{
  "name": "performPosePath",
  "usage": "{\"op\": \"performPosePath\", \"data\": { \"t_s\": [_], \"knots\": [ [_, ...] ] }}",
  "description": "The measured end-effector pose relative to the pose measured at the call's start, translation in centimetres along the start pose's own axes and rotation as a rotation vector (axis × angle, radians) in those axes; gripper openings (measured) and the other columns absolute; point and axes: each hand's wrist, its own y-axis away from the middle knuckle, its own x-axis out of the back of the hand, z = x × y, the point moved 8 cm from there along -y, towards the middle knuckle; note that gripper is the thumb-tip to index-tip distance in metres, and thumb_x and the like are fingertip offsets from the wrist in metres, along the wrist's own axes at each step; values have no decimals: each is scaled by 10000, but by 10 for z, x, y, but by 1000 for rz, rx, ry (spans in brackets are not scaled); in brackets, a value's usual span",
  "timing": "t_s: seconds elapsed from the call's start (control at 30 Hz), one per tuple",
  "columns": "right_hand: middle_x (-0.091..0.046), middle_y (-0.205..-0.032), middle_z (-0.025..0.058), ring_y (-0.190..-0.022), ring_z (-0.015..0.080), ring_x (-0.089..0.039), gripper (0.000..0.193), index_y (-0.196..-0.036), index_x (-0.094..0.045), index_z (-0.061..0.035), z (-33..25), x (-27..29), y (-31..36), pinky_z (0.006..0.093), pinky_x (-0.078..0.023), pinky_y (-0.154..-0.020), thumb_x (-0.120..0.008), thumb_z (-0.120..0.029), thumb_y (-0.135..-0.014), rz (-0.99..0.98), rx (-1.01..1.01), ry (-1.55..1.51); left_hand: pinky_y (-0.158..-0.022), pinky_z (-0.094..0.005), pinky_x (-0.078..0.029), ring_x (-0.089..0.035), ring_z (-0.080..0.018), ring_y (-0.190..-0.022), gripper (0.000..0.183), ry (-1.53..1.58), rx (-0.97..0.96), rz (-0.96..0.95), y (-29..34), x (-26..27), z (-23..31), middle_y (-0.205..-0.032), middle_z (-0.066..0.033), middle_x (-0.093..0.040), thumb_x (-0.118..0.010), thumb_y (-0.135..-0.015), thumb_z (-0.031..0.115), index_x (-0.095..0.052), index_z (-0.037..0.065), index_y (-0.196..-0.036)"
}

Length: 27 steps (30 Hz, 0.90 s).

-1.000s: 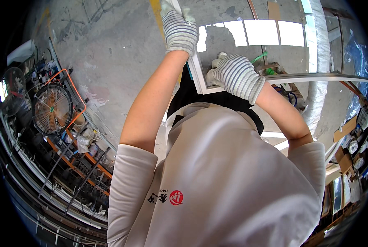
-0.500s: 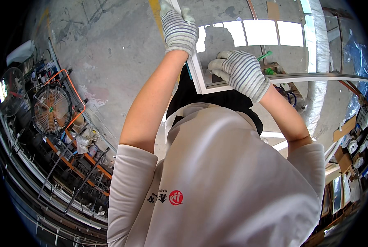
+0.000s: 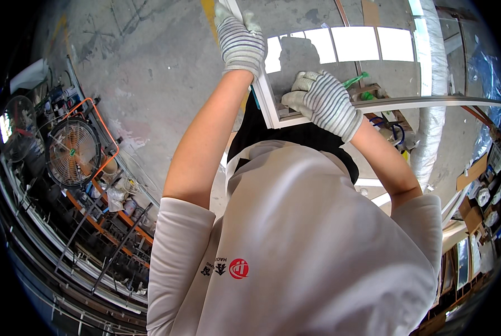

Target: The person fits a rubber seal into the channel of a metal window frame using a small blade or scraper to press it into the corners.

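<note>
A white-framed glass window panel (image 3: 264, 103) lies before me, its near left corner close to my body. My left hand (image 3: 240, 42), in a striped knit glove, is closed around the frame's left rail. My right hand (image 3: 324, 105), in a matching glove, lies over the glass beside the near rail (image 3: 407, 103). Its fingers are curled and pressed together, and whatever they may hold is hidden. Bright reflections (image 3: 348, 43) and a dark silhouette show on the glass.
Beyond the right hand is a green-handled item (image 3: 355, 80). A plastic-wrapped long roll (image 3: 431, 134) runs along the right, with blue plastic sheeting (image 3: 488, 84) farther out. At left stand a round floor fan (image 3: 73, 151), an orange bent tube (image 3: 116, 147) and racks of long profiles (image 3: 65, 263).
My right hand has shifted slightly left and its fingers have changed their curl a little. The left hand keeps its hold on the frame, and the panel has hardly moved.
</note>
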Motion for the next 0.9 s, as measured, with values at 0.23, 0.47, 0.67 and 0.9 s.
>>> {"op": "performPosePath", "data": {
  "t_s": [0.23, 0.47, 0.67, 0.9],
  "knots": [
    [-653, -901, 5, -863, 217, -597, 160, -938, -712, -216, 6, 3, 1, 376, -466, -781, -621, -251, -810, 112, -62, 85, -814, -370, -472, -549, -279, -851, 311, 74, 89, -117, -4, 3, 11, -1007, -192, -560, -553, -892, 126, -445, -46, -1129],
    [-650, -946, 6, -913, 210, -589, 210, -963, -716, -230, 2, -2, 0, 377, -459, -819, -569, -230, -814, -75, -64, 114, -816, -362, -469, -548, -285, -848, 327, 87, 142, -116, -4, -1, 6, -1006, -201, -564, -557, -883, 121, -446, -48, -1140],
    [-642, -930, 4, -933, 211, -583, 205, -956, -712, -232, -3, -3, 3, 366, -454, -826, -576, -214, -803, -45, 56, 46, -850, -378, -462, -559, -298, -898, 344, 25, 73, -89, -3, 2, 7, -1039, -218, -564, -553, -889, 147, -447, -53, -1148],
    [-657, -976, 3, -926, 220, -584, 155, -910, -721, -229, 8, -4, 4, 369, -451, -810, -599, -260, -820, -126, -59, 34, -870, -379, -459, -566, -315, -931, 364, 60, 48, -19, -2, 5, 9, -1057, -233, -562, -549, -890, 148, -441, -68, -1162]
  ]
}}
